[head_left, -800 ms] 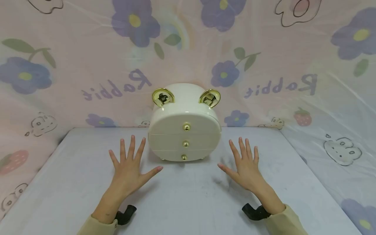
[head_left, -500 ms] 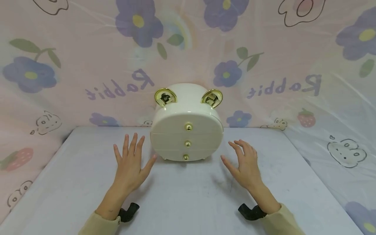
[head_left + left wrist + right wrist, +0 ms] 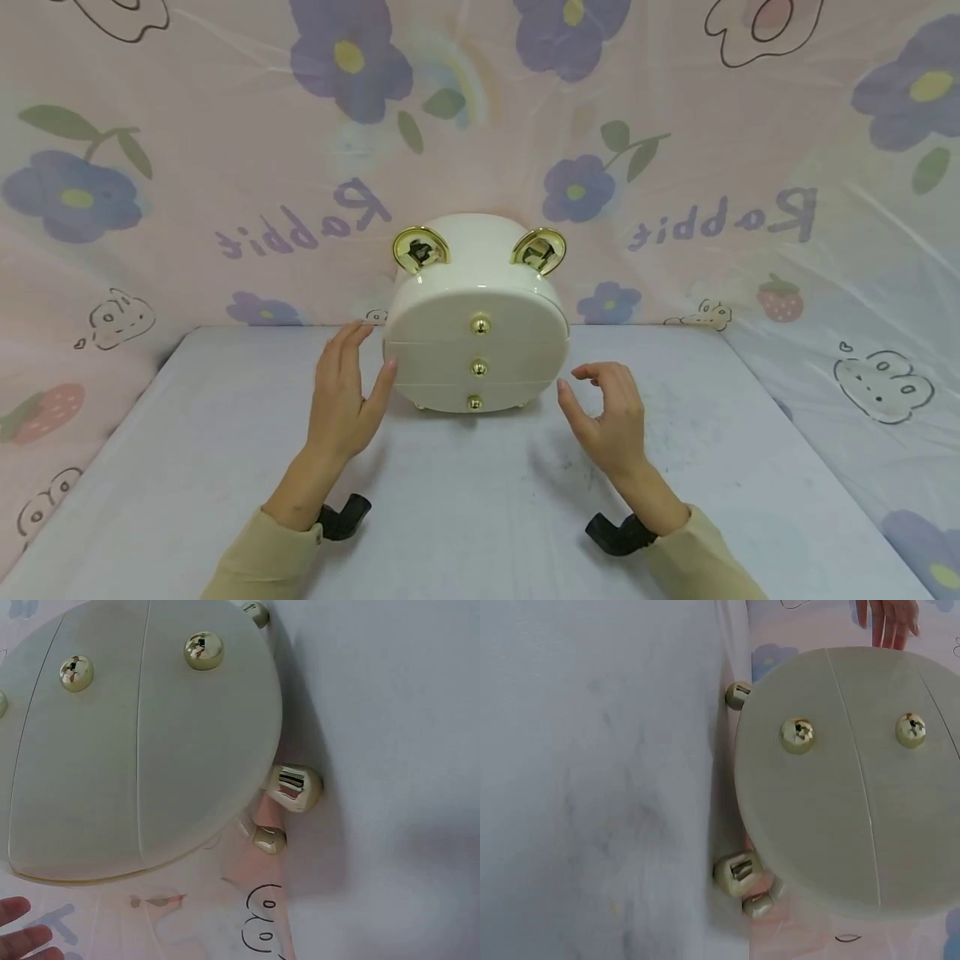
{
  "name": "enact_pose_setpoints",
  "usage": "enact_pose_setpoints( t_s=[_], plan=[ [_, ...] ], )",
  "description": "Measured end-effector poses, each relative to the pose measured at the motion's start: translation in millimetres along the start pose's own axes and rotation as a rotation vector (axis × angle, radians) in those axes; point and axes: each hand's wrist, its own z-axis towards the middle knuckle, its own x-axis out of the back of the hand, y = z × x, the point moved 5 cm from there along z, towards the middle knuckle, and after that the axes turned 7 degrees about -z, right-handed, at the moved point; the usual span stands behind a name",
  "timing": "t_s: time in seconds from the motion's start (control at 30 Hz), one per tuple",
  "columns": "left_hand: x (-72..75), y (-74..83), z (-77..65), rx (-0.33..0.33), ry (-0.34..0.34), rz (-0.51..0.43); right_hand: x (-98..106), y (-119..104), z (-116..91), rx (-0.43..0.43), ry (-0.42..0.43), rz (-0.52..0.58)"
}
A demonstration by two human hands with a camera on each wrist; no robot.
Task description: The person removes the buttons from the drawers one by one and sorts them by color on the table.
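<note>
A cream, rounded drawer box (image 3: 435, 321) with gold ears stands upright on the table (image 3: 465, 500). Its drawers look shut, and each has a round gold knob, such as the middle knob (image 3: 478, 367). My left hand (image 3: 345, 408) is raised at the box's left side, its thumb tip close to the edge; I cannot tell whether it touches. On the other side my right hand (image 3: 615, 417) hovers just off the lower right edge, fingers bent and spaced from the thumb, holding nothing. The left wrist view catches only a few left fingertips (image 3: 26, 941). Small gold feet (image 3: 296, 787) support the box.
A patterned cloth (image 3: 480, 150) with flowers and "Rabbit" lettering hangs behind the box and along both sides of the table. Black curved pieces (image 3: 345, 517) sit at the wrists by the sleeve cuffs.
Both hands have moved inward toward the box from their spread pose. The left fingers have drawn together, and the right fingers have bent. The box has stayed in place.
</note>
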Motion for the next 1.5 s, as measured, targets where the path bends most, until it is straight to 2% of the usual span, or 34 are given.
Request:
enact_pose_setpoints(
  t_s=[0.17,0.33,0.63,0.97,1.13,1.3,1.5],
  plan=[
    [-1.0,4.2,9.9,0.022,-0.005,-0.066,-5,-3,0,-0.043,0.019,0.056],
    [-1.4,8.7,19.6,0.030,-0.011,-0.094,-12,-9,1,-0.064,0.031,0.094],
    [-1.7,16.1,37.4,-0.024,-0.012,-0.110,-20,-24,6,-0.059,0.055,0.174],
    [-5.5,19.9,53.0,-0.027,-0.043,-0.166,-32,-38,13,-0.055,0.063,0.237],
    [-3.5,22.4,63.2,-0.062,-0.027,-0.204,-37,-42,16,-0.065,0.071,0.269],
    [-1.5,25.7,76.5,-0.129,-0.019,-0.245,-41,-46,18,-0.076,0.080,0.290],
    [-3.6,28.9,90.2,-0.188,-0.047,-0.282,-43,-48,20,-0.079,0.089,0.316]
  ],
)
